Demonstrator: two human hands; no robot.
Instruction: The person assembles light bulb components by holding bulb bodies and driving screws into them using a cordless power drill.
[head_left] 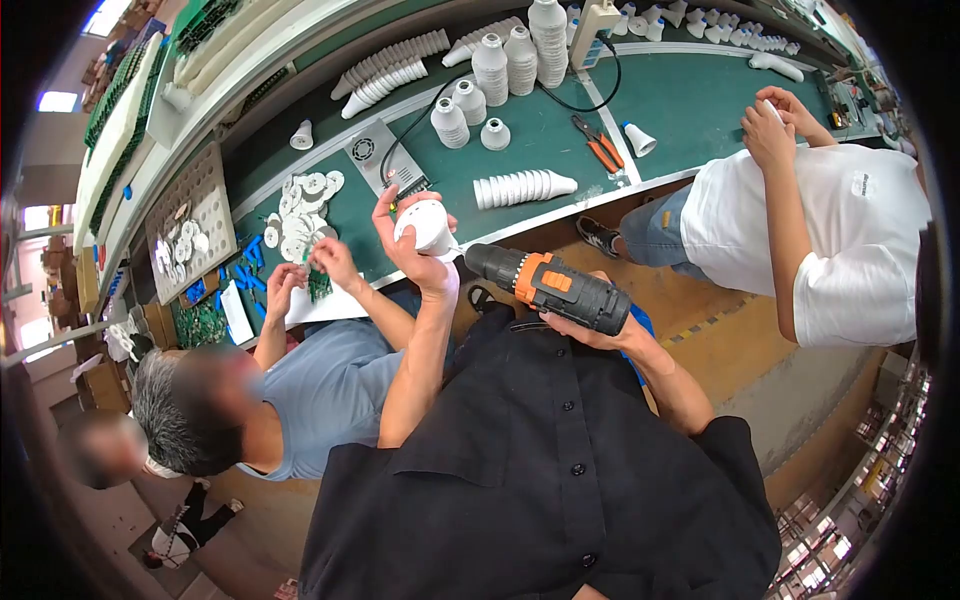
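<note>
My left hand (418, 258) is wrapped round a white round housing (424, 224), held up over the front edge of the green bench. My right hand (600, 325) grips a black and orange cordless drill (552, 288) from beneath. The drill points left, its tip at or close to the lower right side of the housing; whether they touch I cannot tell. Behind my left hand lies a metal power supply box (376, 155). To the right of it, a nested row of white cups (522, 188) lies along the bench edge.
Stacked white housings (490, 70) and orange-handled pliers (597, 145) are on the green bench (450, 170). A co-worker at left (330, 370) handles small parts near white discs (297, 225). Another person in white (810, 240) stands at right.
</note>
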